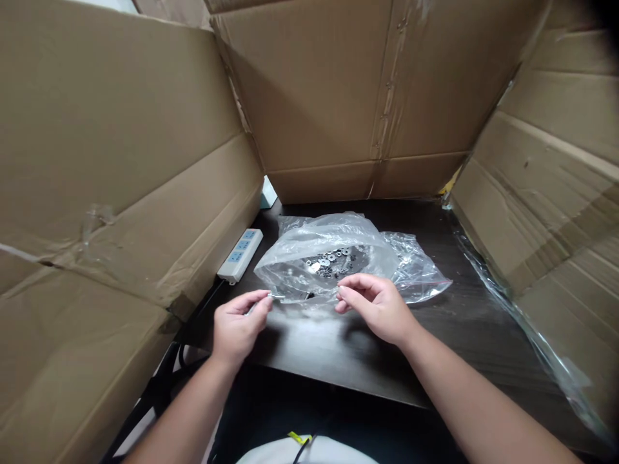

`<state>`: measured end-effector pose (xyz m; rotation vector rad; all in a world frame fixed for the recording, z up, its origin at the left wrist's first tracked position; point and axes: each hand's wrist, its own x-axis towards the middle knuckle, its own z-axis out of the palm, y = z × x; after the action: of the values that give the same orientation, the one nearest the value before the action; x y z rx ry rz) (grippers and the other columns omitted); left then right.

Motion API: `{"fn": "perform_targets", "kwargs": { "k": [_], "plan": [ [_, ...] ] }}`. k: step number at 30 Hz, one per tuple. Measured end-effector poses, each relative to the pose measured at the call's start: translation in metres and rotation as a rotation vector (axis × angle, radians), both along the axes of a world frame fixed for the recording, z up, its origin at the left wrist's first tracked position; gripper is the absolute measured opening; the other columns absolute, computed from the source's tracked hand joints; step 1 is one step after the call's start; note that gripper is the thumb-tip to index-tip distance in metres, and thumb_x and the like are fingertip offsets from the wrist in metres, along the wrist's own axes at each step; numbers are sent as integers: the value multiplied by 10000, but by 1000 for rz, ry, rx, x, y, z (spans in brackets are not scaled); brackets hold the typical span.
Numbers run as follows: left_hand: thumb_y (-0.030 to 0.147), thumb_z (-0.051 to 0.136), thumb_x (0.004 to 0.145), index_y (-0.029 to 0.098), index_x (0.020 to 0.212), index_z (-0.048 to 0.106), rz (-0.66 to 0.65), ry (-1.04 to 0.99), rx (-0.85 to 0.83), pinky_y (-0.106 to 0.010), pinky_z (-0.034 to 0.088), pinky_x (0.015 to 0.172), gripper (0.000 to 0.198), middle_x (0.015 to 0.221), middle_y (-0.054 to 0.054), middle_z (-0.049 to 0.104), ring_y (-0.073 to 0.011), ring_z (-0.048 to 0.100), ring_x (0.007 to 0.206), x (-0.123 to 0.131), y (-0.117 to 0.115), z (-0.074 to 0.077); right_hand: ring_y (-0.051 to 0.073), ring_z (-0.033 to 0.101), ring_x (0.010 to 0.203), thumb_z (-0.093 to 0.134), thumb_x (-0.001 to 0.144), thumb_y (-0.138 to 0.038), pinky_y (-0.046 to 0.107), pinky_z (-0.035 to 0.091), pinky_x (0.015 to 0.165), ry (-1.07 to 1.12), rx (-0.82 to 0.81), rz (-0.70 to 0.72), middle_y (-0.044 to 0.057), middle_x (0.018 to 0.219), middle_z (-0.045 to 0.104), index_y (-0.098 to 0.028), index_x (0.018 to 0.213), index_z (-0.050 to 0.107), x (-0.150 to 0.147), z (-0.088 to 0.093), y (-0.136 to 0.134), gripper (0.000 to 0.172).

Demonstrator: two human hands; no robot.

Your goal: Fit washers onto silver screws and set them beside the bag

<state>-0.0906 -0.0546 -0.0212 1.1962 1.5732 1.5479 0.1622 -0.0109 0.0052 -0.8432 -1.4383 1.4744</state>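
A clear plastic bag (333,248) lies on the dark table (464,322), with several small metal washers and dark screws (329,263) heaped inside it. My left hand (239,325) is closed in a pinch on a small metal screw (276,296) that points toward the bag's near edge. My right hand (374,306) rests at the bag's front edge with its fingers curled; whether they grip the plastic I cannot make out. A second clear zip bag with a red strip (420,274) lies under the first, to the right.
Tall cardboard walls (120,161) enclose the table on the left, back and right. A white power strip (240,255) lies at the table's left edge. Loose clear film (546,348) runs along the right cardboard. The table's front edge is near my body.
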Motion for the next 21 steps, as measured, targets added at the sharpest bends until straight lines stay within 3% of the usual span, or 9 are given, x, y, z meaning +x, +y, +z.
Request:
{"fn": "perform_targets", "kwargs": {
  "k": [2, 6, 11, 14, 17, 19, 21],
  "plan": [
    [362, 756, 654, 108, 862, 713, 29, -9, -98, -190, 270, 350, 331, 442, 40, 508, -66, 392, 353, -24, 2, -5, 176, 686, 671, 660, 807, -373, 311, 549, 661, -59, 4, -2, 27, 732, 660, -155, 865, 641, 0, -1, 1, 226],
    [360, 740, 638, 104, 824, 718, 12, 98, -250, -187, 242, 349, 318, 506, 8, 580, -55, 368, 351, -49, 14, -7, 170, 677, 666, 642, 820, -387, 308, 542, 658, -129, -3, 28, 24, 734, 647, -157, 852, 637, -1, -5, 3, 232],
    [328, 682, 655, 120, 754, 753, -178, 347, -375, -209, 333, 411, 241, 562, -35, 660, -105, 482, 420, -48, 38, 5, 176, 670, 667, 631, 823, -412, 322, 546, 665, -179, -20, 34, 31, 738, 648, -153, 857, 634, -2, -12, 6, 261],
    [340, 691, 650, 134, 758, 761, -160, 392, -338, -231, 411, 512, 243, 672, -61, 712, -151, 574, 550, -45, 45, 7, 182, 672, 671, 628, 824, -414, 321, 548, 659, -190, -27, 24, 32, 730, 652, -155, 856, 637, -1, -12, 7, 261],
    [353, 715, 649, 133, 770, 745, -18, 261, -252, -219, 392, 486, 254, 642, -42, 680, -123, 541, 518, -43, 42, 4, 176, 670, 658, 623, 829, -404, 316, 547, 653, -185, -22, 20, 29, 724, 651, -158, 853, 638, 0, -10, 7, 247],
    [347, 732, 649, 125, 741, 708, 41, 17, -221, -184, 295, 389, 241, 547, 5, 587, -63, 425, 409, -41, 34, 4, 173, 671, 651, 624, 829, -396, 310, 547, 646, -184, -13, 19, 26, 728, 649, -161, 848, 639, 1, -8, 6, 236],
    [314, 755, 642, 120, 717, 663, 14, -265, -208, -147, 199, 341, 227, 523, 40, 507, -22, 331, 369, -36, 23, 11, 170, 673, 645, 623, 831, -385, 301, 546, 636, -187, 2, 14, 23, 728, 647, -165, 842, 640, 1, -6, 5, 221]
  ]
}}
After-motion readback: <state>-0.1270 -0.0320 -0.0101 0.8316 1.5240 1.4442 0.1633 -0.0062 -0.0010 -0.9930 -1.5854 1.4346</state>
